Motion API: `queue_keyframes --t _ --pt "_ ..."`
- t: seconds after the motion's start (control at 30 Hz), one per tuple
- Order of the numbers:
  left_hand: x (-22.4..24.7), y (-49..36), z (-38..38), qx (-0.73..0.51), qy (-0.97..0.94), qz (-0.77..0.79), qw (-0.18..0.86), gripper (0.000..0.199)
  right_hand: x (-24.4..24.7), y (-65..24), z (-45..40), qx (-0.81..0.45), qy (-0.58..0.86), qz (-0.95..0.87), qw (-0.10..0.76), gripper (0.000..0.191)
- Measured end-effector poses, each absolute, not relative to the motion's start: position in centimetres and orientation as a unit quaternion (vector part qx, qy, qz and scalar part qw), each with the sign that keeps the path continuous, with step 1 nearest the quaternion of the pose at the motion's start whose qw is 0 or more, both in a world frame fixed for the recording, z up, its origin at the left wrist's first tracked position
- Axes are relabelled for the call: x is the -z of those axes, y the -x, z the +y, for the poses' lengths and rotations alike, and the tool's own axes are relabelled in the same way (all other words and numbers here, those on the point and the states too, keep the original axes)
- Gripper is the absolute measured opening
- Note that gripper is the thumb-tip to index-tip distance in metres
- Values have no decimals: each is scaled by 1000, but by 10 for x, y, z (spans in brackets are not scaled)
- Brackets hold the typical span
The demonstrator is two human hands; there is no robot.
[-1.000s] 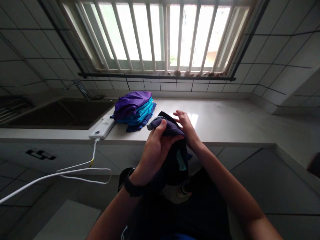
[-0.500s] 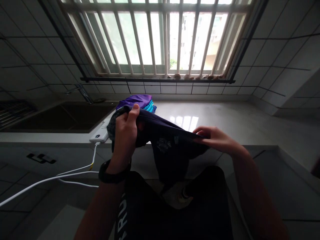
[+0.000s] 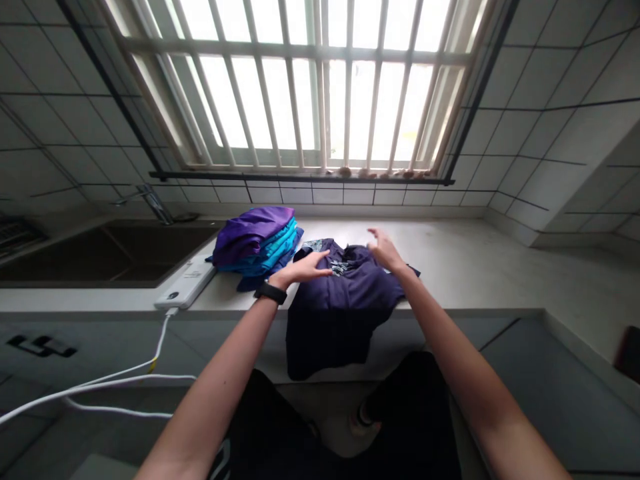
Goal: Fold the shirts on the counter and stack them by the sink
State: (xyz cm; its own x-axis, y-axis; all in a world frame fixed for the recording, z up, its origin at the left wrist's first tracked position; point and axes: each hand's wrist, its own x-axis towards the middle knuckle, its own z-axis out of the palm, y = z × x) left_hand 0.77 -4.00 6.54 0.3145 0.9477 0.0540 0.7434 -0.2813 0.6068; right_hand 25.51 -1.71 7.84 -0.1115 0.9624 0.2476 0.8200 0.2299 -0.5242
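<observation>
A dark navy garment, which looks like a shirt (image 3: 345, 293), lies on the counter with its lower part hanging over the front edge. Patterned fabric shows near its top. Over its left side is my left hand (image 3: 306, 267), fingers stretched out and apart, a black band on the wrist. My right hand (image 3: 385, 250) is above the upper right part, its fingers spread and holding nothing. Whether either hand touches the cloth I cannot tell. Left of the shirt stands a pile of folded clothes (image 3: 257, 243), purple on top with bright blue and dark blue layers below.
A white power strip (image 3: 187, 283) lies between the sink (image 3: 107, 257) and the pile, its white cable (image 3: 160, 347) running down the cabinet front. A faucet (image 3: 155, 203) rises behind the sink. Pale countertop (image 3: 480, 267) stretches right, below a barred window (image 3: 300, 100).
The shirt, held up between both hands before, now lies on the counter. Both hands have let go and opened. The camera view has shifted, showing the folded pile in full.
</observation>
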Motion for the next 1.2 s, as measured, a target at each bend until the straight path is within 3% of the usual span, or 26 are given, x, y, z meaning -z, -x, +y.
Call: queue_keyframes --t 0.1,0.17,0.3,0.63,0.87,0.97,1.2 --pt "-21 -11 -45 -125 -799 572 135 52 -30 -245 -32 -146 635 -753 86 63" --pt "-7 -9 -46 -128 -806 571 94 57 -12 -243 -35 -126 654 -745 45 67" --pt "-8 5 -47 -156 -732 659 71 64 -2 -249 -30 -95 667 -738 40 72" --pt "-15 28 -64 -195 -664 721 33 32 -4 -293 -11 -59 619 -783 5 69" --pt "-31 36 -63 -278 -594 754 46 25 -6 -333 -6 -62 611 -789 4 68" --pt "-32 41 -62 -254 -584 769 60 22 -5 -340 -7 -64 613 -787 19 68" --pt "-22 19 -54 -232 -607 756 77 55 -2 -339 -5 -60 618 -783 26 67"
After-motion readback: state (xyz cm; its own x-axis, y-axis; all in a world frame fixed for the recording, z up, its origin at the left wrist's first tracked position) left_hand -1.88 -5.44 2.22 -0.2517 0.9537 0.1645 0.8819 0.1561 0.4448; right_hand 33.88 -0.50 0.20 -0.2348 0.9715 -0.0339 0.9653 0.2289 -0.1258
